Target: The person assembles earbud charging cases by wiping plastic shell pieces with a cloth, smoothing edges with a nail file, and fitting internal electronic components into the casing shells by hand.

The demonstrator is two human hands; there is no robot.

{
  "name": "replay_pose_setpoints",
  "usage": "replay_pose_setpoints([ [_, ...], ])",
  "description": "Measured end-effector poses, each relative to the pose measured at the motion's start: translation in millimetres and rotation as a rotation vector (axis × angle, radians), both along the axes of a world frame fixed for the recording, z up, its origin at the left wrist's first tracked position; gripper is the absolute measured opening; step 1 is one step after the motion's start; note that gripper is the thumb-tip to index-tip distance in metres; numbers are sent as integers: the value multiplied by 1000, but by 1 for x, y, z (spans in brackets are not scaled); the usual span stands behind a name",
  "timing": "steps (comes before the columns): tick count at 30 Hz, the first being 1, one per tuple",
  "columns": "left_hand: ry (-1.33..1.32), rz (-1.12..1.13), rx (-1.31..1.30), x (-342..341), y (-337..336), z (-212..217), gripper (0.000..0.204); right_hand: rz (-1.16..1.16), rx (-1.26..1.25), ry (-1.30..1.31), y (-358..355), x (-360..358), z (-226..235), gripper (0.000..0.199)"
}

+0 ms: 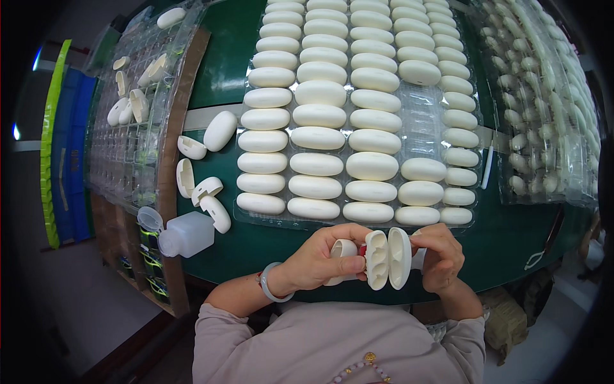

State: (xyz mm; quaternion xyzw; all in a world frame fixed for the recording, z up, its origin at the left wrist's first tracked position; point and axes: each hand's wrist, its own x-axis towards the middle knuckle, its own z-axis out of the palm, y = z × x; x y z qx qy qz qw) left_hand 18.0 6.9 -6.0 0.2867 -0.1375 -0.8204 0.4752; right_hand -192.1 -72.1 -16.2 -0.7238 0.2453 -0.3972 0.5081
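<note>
Both hands meet at chest height, left hand and right hand apparently curled in grip.

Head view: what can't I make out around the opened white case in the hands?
- Small red part beside the opened white case: mostly hidden by left hand fingers.
- Right hand palm side: hidden behind the case.
- Right-side clear tray contents: blurred and warped near the rim.
</note>
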Motion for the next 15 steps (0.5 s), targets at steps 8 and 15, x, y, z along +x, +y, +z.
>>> replay_pose_setpoints([
  [8, -39, -3, 20, -7, 2, -9, 32, 37, -26, 19, 0, -2, 6, 57],
  [15, -418, 102, -258, -9, 0, 1, 28, 71, -111, 85, -1, -1, 11, 65],
])
